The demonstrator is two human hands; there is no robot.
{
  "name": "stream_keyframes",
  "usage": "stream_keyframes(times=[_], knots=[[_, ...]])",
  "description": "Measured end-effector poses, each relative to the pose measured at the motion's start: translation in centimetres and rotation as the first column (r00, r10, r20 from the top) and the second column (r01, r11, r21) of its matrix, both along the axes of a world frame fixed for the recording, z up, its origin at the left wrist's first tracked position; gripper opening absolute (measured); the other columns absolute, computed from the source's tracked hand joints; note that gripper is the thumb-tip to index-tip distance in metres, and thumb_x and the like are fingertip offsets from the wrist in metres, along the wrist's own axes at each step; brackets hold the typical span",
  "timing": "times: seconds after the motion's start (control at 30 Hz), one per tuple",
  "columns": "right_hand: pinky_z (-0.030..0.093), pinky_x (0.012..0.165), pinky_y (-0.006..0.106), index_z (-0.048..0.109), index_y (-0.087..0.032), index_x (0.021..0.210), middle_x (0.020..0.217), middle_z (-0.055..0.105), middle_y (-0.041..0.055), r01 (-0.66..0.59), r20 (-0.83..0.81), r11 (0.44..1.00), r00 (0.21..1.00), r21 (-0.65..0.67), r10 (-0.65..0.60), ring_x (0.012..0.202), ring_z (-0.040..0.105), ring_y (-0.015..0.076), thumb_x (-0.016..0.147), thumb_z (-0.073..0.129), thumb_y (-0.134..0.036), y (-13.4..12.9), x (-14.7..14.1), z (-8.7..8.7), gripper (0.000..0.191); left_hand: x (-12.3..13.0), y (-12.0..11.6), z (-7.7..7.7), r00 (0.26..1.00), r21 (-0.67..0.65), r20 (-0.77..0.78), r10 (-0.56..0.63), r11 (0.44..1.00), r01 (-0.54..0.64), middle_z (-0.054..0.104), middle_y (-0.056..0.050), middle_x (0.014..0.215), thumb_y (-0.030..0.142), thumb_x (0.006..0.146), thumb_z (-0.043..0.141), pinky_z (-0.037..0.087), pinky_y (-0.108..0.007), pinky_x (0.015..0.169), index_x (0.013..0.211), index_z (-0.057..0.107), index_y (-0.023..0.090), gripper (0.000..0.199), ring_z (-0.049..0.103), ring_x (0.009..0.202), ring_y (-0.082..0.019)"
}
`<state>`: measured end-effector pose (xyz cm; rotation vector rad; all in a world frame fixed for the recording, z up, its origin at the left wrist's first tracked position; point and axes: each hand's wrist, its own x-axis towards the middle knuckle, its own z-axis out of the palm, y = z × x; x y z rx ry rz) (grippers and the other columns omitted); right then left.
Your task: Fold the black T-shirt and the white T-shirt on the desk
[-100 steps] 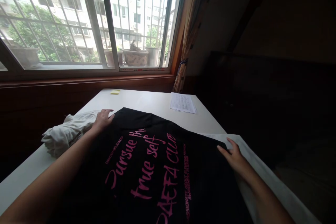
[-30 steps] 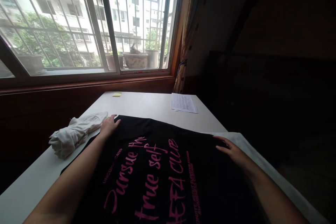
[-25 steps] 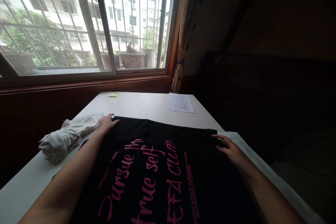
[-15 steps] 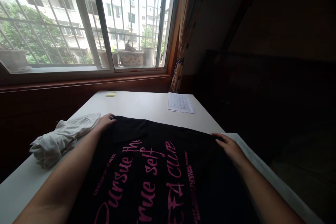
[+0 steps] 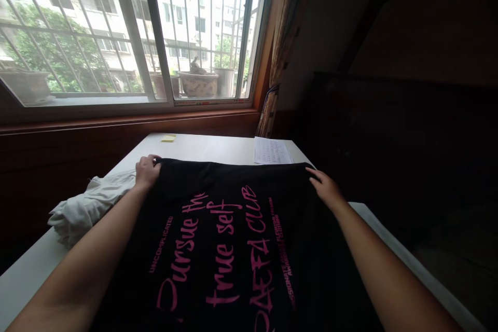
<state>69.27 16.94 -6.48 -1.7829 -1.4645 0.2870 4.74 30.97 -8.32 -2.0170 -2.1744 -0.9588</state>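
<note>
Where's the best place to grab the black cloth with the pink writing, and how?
Probably the two far corners of the black cloth, pinched from its left and right sides. Its far edge runs nearly straight between the left hand and the right hand, so gripping both ends should spread the pull evenly.

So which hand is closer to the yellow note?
Left. The left hand is in front of the note, slightly left; the right hand is farther off, to the note's right.
</note>
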Motion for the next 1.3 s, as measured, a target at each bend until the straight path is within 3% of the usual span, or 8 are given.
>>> stream_keyframes(times=[0.17, 0.3, 0.4, 0.63, 0.77, 0.9, 1.03, 1.3], knots=[[0.027, 0.124, 0.044, 0.054, -0.015, 0.145, 0.161, 0.036, 0.0138, 0.069, 0.143, 0.994, 0.988, -0.086, -0.056, 0.147, 0.036, 0.034, 0.085, 0.059, -0.042, -0.1, -0.8, -1.7, 0.066, -0.3, -1.9, -1.3, 0.991, -0.003, -0.082, -0.107, 0.994, 0.107, 0.059, -0.018, 0.131, 0.033, 0.092, 0.056, 0.035, -0.053, 0.115, 0.132, 0.061, 0.015, 0.045, 0.049, 0.132, -0.037], [0.021, 0.125, 0.05, 0.056, -0.022, 0.143, 0.162, 0.037, 0.0059, 0.057, 0.257, 0.992, 0.966, -0.115, -0.025, 0.148, 0.032, 0.0339, 0.088, 0.052, -0.044, -3.4, -2.0, -2.9, 0.059, -0.7, -5.5, -2.0, 0.944, -0.053, -0.135, -0.3, 0.954, 0.295, 0.053, -0.01, 0.148, 0.036, 0.093, 0.056, 0.031, -0.046, 0.121, 0.135, 0.061, 0.022, 0.045, 0.039, 0.144, -0.032], [0.021, 0.125, 0.048, 0.05, -0.019, 0.149, 0.163, 0.035, 0.0064, -0.027, 0.434, 0.991, 0.897, -0.133, 0.082, 0.149, 0.03, 0.0318, 0.094, 0.043, -0.049, -6.8, -4.5, -3.2, 0.063, -0.3, -9.7, -2.5, 0.86, -0.141, -0.181, -0.477, 0.878, 0.457, 0.044, -0.007, 0.159, 0.043, 0.099, 0.049, 0.025, -0.056, 0.122, 0.144, 0.055, 0.026, 0.049, 0.026, 0.152, -0.033], [0.014, 0.126, 0.051, 0.034, -0.022, 0.159, 0.168, 0.021, 0.002, -0.321, 0.472, 0.888, 0.759, -0.33, 0.45, 0.155, 0.017, 0.0278, 0.101, 0.034, -0.061, -11.2, -16.6, -1.2, 0.069, 4.6, -18.9, -4.1, 0.71, -0.335, -0.26, -0.654, 0.751, 0.569, 0.03, -0.003, 0.165, 0.055, 0.105, 0.038, 0.018, -0.065, 0.121, 0.157, 0.034, 0.036, 0.056, 0.017, 0.154, -0.034], [0.014, 0.126, 0.051, 0.031, -0.019, 0.16, 0.168, 0.017, 0.0058, -0.462, 0.422, 0.823, 0.708, -0.331, 0.567, 0.156, 0.015, 0.0279, 0.102, 0.034, -0.061, -10.2, -24.7, -0.6, 0.072, 8.4, -20.2, -4.5, 0.684, -0.324, -0.3, -0.665, 0.746, 0.583, 0.031, -0.006, 0.164, 0.056, 0.105, 0.037, 0.02, -0.064, 0.122, 0.159, 0.033, 0.03, 0.059, 0.02, 0.154, -0.034], [0.012, 0.126, 0.05, 0.032, -0.019, 0.16, 0.167, 0.02, 0.0063, -0.511, 0.401, 0.803, 0.696, -0.306, 0.595, 0.155, 0.016, 0.027, 0.102, 0.036, -0.057, -9.3, -29.8, -2.5, 0.069, 9.9, -19.9, -4.6, 0.687, -0.281, -0.32, -0.652, 0.758, 0.588, 0.032, -0.009, 0.163, 0.052, 0.107, 0.034, 0.02, -0.06, 0.123, 0.159, 0.032, 0.027, 0.058, 0.025, 0.153, -0.032], [0.01, 0.126, 0.048, 0.029, -0.016, 0.16, 0.167, 0.021, 0.0078, -0.47, 0.395, 0.822, 0.722, -0.321, 0.567, 0.155, 0.016, 0.0264, 0.103, 0.032, -0.058, -9.6, -29.8, -4.5, 0.071, 8.3, -19.9, -4.5, 0.682, -0.287, -0.317, -0.659, 0.752, 0.593, 0.03, -0.006, 0.164, 0.051, 0.108, 0.033, 0.017, -0.055, 0.125, 0.159, 0.03, 0.029, 0.056, 0.023, 0.153, -0.029], [0.012, 0.126, 0.047, 0.032, -0.015, 0.159, 0.167, 0.021, 0.0079, -0.318, 0.433, 0.878, 0.777, -0.357, 0.457, 0.155, 0.017, 0.0247, 0.102, 0.029, -0.061, -10.2, -23.4, -5.0, 0.073, 5.1, -20.0, -4.4, 0.797, -0.337, -0.272, -0.538, 0.83, 0.445, 0.024, -0.003, 0.166, 0.057, 0.105, 0.035, 0.013, -0.05, 0.126, 0.159, 0.031, 0.027, 0.063, 0.021, 0.154, -0.025]])
